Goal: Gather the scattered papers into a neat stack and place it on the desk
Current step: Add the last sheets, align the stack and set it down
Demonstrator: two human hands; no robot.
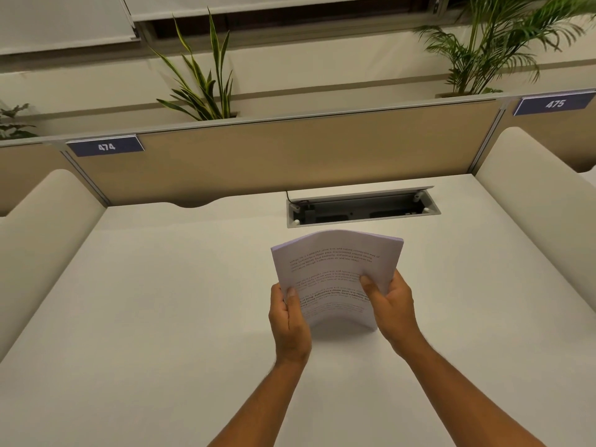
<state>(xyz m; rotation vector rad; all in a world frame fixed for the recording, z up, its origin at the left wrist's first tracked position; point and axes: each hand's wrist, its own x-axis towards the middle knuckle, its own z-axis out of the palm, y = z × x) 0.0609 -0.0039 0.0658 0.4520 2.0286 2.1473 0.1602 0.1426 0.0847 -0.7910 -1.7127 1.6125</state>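
A stack of printed white papers (335, 262) is held above the middle of the white desk (161, 301), bowed upward along its length with the text facing me. My left hand (288, 324) grips its near left edge, thumb on top. My right hand (392, 304) grips the near right edge, thumb pressed on the top sheet. The sheets' edges look aligned. The near bottom edge of the stack hangs just over the desk surface; I cannot tell whether it touches.
An open cable tray (362, 208) is set into the desk just beyond the papers. A tan partition (290, 146) with labels 474 and 475 closes the back. Cream side dividers (45, 227) (535, 195) flank the desk. Plants stand behind the partition.
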